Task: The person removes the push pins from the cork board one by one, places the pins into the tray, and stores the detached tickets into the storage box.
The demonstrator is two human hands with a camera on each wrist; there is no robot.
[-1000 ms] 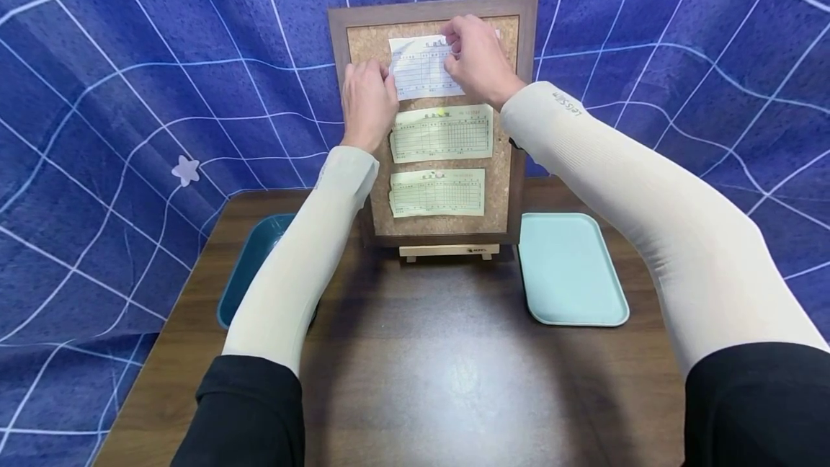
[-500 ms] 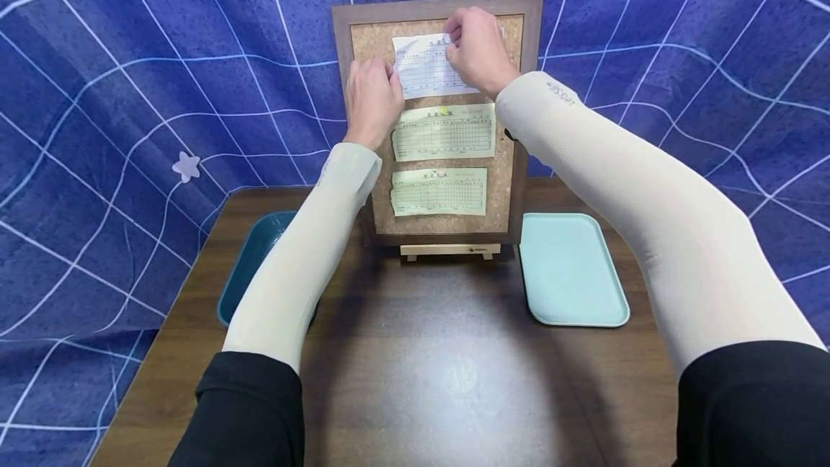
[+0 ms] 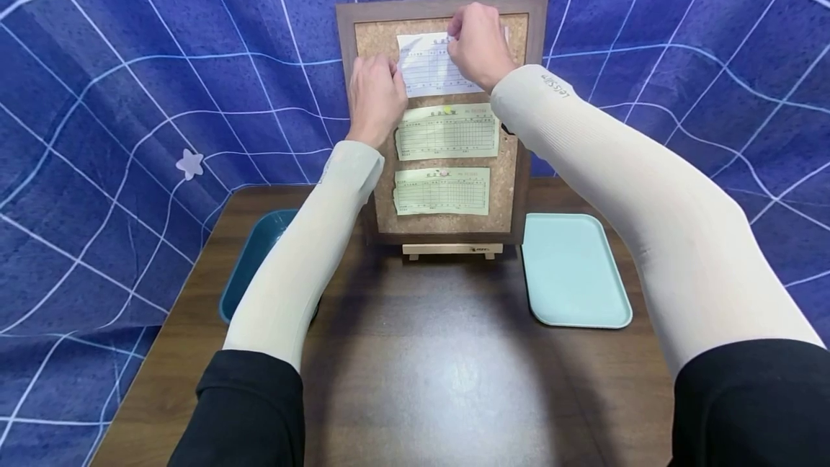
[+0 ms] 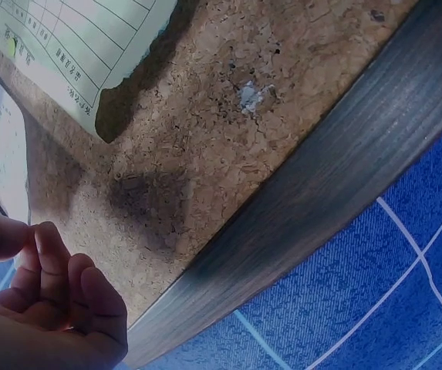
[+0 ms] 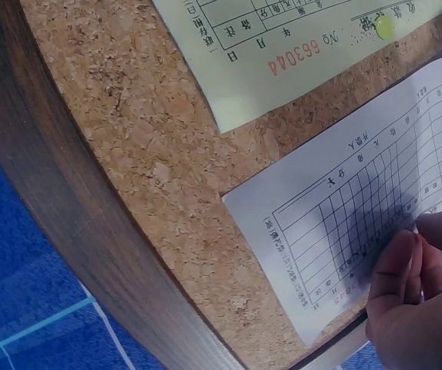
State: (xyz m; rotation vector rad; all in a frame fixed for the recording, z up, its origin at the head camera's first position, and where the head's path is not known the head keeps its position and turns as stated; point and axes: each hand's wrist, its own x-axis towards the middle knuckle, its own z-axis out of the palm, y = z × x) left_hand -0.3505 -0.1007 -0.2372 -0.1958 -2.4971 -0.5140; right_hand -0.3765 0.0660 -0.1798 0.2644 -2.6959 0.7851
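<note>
A framed cork board (image 3: 512,193) stands upright, bearing a white receipt slip (image 3: 424,70) at the top and two pale green ones below. My left hand (image 3: 378,98) pinches the white slip's left edge between thumb and forefinger; the left wrist view shows these fingertips (image 4: 32,231) at the paper's border. At the slip's top middle is my right hand (image 3: 481,47), thumb and finger pressed together against the paper. What lies between those right fingertips (image 5: 406,250) is hidden. A yellow thumbtack (image 3: 447,110) fixes the middle slip (image 3: 447,134), and a pinkish one (image 3: 444,173) the lowest slip (image 3: 442,193).
A small wooden stand (image 3: 452,249) supports the board on the brown table (image 3: 454,380). To the right lies a light blue tray (image 3: 577,272). Left, partly behind my forearm, is a dark teal tray (image 3: 249,258). A blue curtain (image 3: 272,92) hangs behind.
Both hands keep their places on the white slip. My right hand has risen slightly against the board and its wrist has shifted a little. The head view has drifted slightly.
</note>
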